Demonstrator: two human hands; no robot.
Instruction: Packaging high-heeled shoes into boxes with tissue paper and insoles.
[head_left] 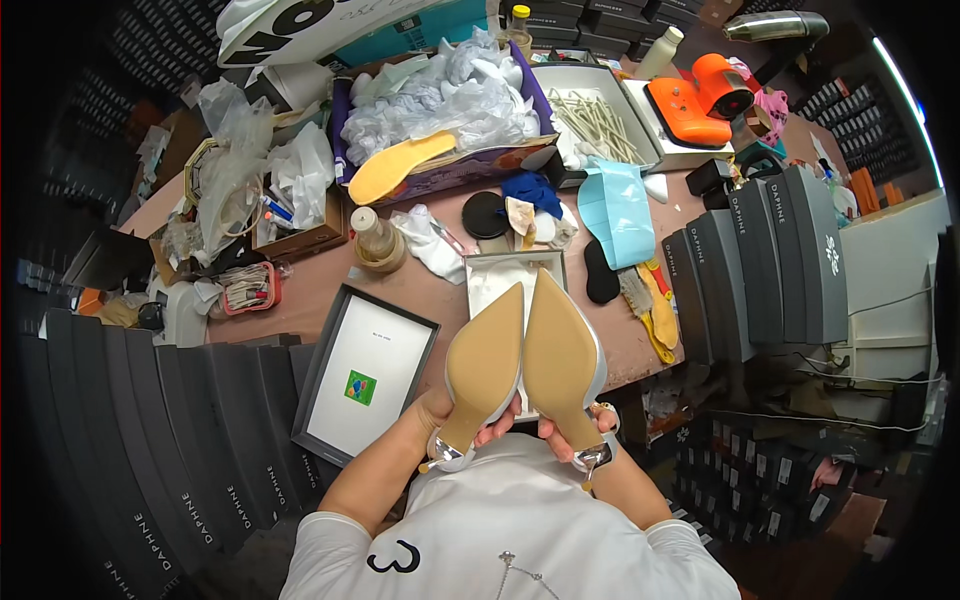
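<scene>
A pair of pointed high-heeled shoes is held up side by side, tan soles toward me and toes pointing away. My left hand (440,408) is closed round the heel end of the left shoe (484,350). The right shoe (562,345) is gripped the same way by my right hand (600,420). White uppers show along the edges, and the heels look shiny and silvery. Behind the shoes lies an open shoebox (480,270) with white lining, partly hidden by them. To its left rests a dark-rimmed box lid (340,350) with a white inside and a green sticker.
Stacks of grey shoeboxes (760,270) stand at both sides. Farther back are a purple box of crumpled tissue (440,100), a box of sticks (600,120) and an orange device (695,105). A glass jar (377,245), cloths and a blue mask (615,205) lie nearer.
</scene>
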